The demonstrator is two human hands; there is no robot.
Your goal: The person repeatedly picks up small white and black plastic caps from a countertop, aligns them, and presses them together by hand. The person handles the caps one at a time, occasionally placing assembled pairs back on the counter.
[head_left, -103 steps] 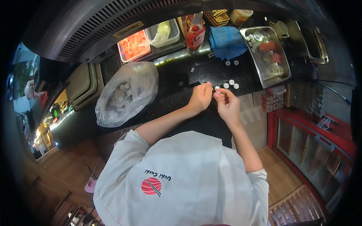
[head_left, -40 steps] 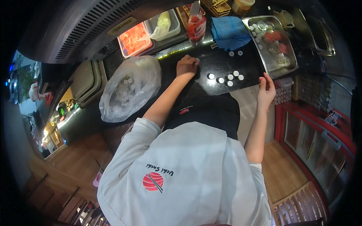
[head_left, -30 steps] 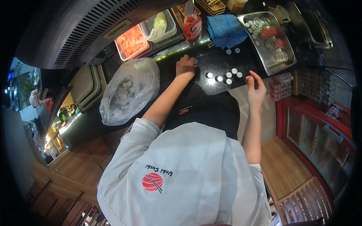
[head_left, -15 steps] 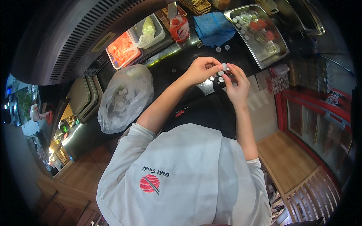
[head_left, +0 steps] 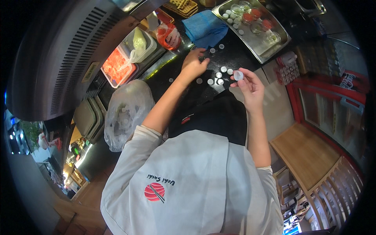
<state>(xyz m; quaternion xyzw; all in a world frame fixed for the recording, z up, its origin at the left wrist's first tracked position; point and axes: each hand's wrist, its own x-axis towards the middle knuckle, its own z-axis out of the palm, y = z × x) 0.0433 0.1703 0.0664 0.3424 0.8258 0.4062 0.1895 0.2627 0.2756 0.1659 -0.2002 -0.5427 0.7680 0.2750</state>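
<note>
My right hand [head_left: 252, 88] pinches a small translucent white cup [head_left: 238, 75] by its side, its round mouth turned up and toward me. Below and left of it, several small white round pieces [head_left: 218, 75] stand grouped on the dark counter [head_left: 188, 92]; I cannot tell whether they are cups or lids. My left hand [head_left: 194, 64] reaches over the counter farther left, thumb apart from the fingers, with nothing visible in it. Just beyond its fingertips lie two small clear round pieces [head_left: 212, 50]. A cloudy plastic bag [head_left: 129, 113] holding similar pieces sits left of my left forearm.
At the far right is a steel tray [head_left: 258, 55] with white pieces and lidded clear tubs. A blue cloth [head_left: 205, 29], a red-filled bottle [head_left: 168, 36] and a container of orange-pink food [head_left: 117, 68] line the back. A metal vented hood [head_left: 70, 55] overhangs the left.
My left hand has parted from the right and moved left and away from me. The right hand keeps hold of one cup, now tilted with its mouth showing. The whole view has shifted slightly.
</note>
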